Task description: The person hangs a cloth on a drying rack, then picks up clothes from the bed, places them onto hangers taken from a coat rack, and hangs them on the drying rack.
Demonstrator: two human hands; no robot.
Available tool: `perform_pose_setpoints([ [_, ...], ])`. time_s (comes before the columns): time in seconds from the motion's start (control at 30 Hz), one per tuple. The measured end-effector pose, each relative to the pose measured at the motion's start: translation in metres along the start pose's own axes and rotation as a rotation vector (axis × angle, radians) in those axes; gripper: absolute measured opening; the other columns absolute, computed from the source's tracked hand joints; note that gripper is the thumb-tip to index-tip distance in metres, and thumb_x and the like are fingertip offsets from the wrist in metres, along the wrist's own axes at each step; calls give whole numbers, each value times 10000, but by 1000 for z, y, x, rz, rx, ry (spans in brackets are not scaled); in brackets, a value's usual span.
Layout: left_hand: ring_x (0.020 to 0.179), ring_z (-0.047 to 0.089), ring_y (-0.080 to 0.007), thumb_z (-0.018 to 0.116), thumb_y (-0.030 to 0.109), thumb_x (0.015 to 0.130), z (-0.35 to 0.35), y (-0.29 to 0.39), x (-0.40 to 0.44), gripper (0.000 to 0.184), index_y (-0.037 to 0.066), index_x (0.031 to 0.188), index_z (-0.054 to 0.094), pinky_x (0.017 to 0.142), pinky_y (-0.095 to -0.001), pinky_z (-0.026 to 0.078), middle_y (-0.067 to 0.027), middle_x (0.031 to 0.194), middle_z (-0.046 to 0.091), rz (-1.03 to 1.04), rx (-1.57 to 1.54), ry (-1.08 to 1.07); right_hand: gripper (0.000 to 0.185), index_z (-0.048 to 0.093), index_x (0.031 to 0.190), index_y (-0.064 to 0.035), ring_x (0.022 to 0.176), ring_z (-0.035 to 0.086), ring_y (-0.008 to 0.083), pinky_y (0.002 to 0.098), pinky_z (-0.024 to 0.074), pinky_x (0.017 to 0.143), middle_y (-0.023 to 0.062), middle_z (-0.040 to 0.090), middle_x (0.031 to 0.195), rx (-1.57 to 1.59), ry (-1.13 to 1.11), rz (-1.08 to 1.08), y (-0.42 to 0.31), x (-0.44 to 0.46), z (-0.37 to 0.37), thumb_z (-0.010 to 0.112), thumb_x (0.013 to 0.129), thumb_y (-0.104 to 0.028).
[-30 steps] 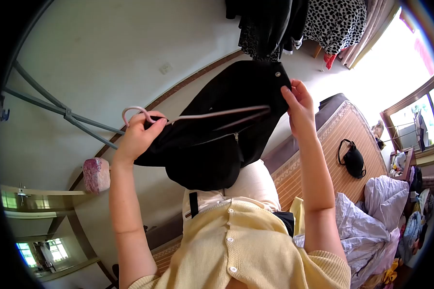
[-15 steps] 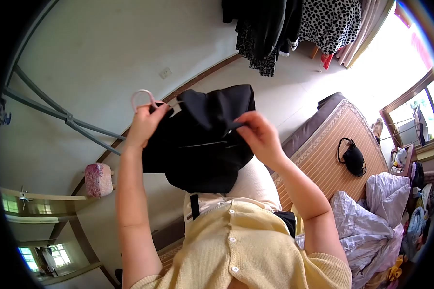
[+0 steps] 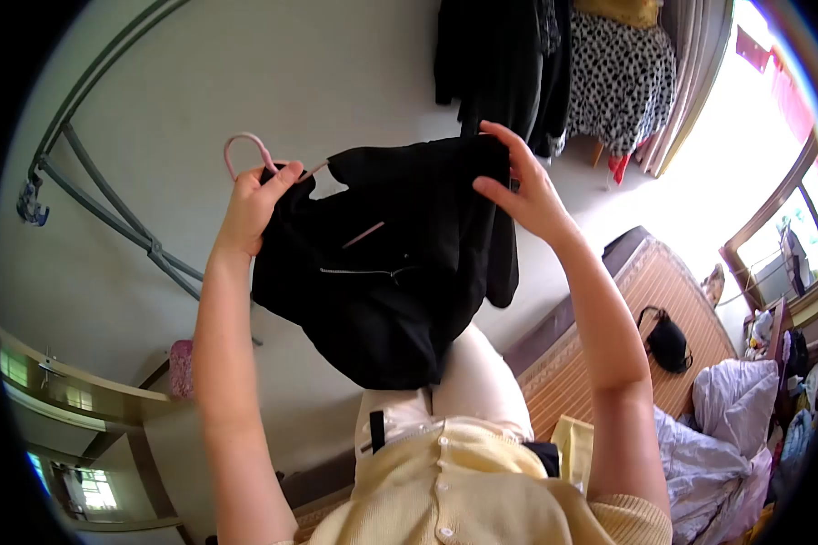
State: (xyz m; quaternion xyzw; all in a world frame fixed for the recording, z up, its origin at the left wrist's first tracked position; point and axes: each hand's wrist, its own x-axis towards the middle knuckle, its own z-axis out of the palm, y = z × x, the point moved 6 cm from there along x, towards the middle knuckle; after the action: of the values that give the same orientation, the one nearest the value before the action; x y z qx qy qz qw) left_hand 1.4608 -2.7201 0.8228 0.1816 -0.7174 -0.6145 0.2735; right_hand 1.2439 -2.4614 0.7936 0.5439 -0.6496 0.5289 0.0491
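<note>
A black jacket [image 3: 382, 300] with light zip lines on its front hangs spread out before me, above my lap. My left hand [image 3: 256, 207] is closed around the pink hanger [image 3: 244, 136] just below its hook, together with a bit of the jacket's dark edge. Part of the hanger's arm shows at the neck opening; the rest is hidden inside the cloth. At the jacket's upper right corner, my right hand [image 3: 527, 186] holds the fabric, thumb in front and fingers over the top edge. One sleeve dangles below that hand.
Grey metal rack tubes [image 3: 109, 213] stand at the left. Dark clothes [image 3: 495, 73] and a spotted garment [image 3: 623, 82] hang at the back. To the right is a bed with a bamboo mat [image 3: 591, 336], a black bra [image 3: 669, 343] and crumpled pale bedding [image 3: 727, 436].
My right hand has moved up and right, from the jacket's middle to its upper corner, and the jacket is spread wider. My left hand has shifted slightly left with the hanger.
</note>
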Motion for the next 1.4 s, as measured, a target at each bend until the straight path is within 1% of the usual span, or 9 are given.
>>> perform_pose_setpoints([
  [0.13, 711, 586, -105, 685, 269, 877, -6, 74, 34, 269, 3, 888, 644, 655, -241, 463, -25, 794, 632, 141, 55, 3, 374, 557, 1257, -59, 887, 549, 46, 202, 466, 807, -5, 614, 990, 239, 1, -8, -19, 63, -37, 651, 896, -83],
  [0.23, 695, 586, -96, 675, 289, 878, -11, 147, 57, 275, 17, 891, 638, 629, -238, 463, -16, 794, 629, 324, 189, 20, 314, 627, 1167, -47, 834, 548, 30, 203, 472, 765, -27, 615, 903, 164, 8, -39, -39, 115, -72, 694, 877, -147],
  [0.37, 688, 575, -85, 668, 325, 874, -10, 244, 53, 288, 40, 894, 636, 620, -232, 452, -12, 806, 626, 554, 401, 129, 373, 631, 1179, -107, 977, 655, 275, 357, 487, 880, 118, 689, 995, -334, 69, -419, -146, 159, -93, 687, 858, -287],
  [0.5, 768, 575, -105, 668, 374, 873, -9, 242, 69, 347, 30, 917, 648, 719, -247, 444, -24, 829, 631, 545, 459, 56, 273, 647, 1041, -81, 846, 650, 342, 414, 515, 736, 160, 671, 844, -835, 4, -363, -173, 172, -68, 604, 905, -314],
  [0.77, 897, 629, -328, 598, 380, 909, -15, 213, 63, 398, 1, 1007, 670, 798, -372, 472, -168, 938, 682, 876, 765, 142, 210, 658, 957, -17, 781, 635, 365, 364, 502, 688, 185, 657, 824, -361, 286, -355, -109, 183, -54, 662, 860, -203],
  [0.87, 834, 617, -369, 579, 330, 919, -73, 212, 63, 338, 15, 1005, 666, 722, -388, 480, -186, 882, 665, 843, 1021, 577, 250, 666, 994, -19, 804, 655, 329, 354, 503, 713, 177, 672, 847, -385, 259, -226, -91, 186, -70, 667, 861, -231],
  [0.9, 752, 598, -394, 577, 330, 920, -91, 204, 63, 340, 8, 960, 679, 669, -397, 472, -209, 802, 650, 523, 1017, 609, 257, 667, 998, -17, 806, 656, 327, 353, 503, 718, 177, 674, 852, -377, 258, -209, -89, 185, -70, 667, 862, -235],
  [1.07, 596, 508, -143, 617, 262, 900, -55, 202, 49, 306, -37, 924, 677, 614, -285, 431, -14, 717, 627, 527, 597, 334, 284, 674, 1015, -17, 797, 660, 303, 342, 501, 730, 166, 684, 862, -374, 246, -190, -92, 184, -61, 670, 858, -254],
  [1.4, 1074, 570, -163, 655, 241, 875, -108, 147, 35, 352, 63, 1179, 648, 952, -313, 416, -77, 1117, 650, 413, 350, 191, 281, 675, 1015, -23, 736, 646, 175, 282, 486, 705, 106, 686, 817, -308, 328, -188, -82, 184, -97, 686, 859, -256],
])
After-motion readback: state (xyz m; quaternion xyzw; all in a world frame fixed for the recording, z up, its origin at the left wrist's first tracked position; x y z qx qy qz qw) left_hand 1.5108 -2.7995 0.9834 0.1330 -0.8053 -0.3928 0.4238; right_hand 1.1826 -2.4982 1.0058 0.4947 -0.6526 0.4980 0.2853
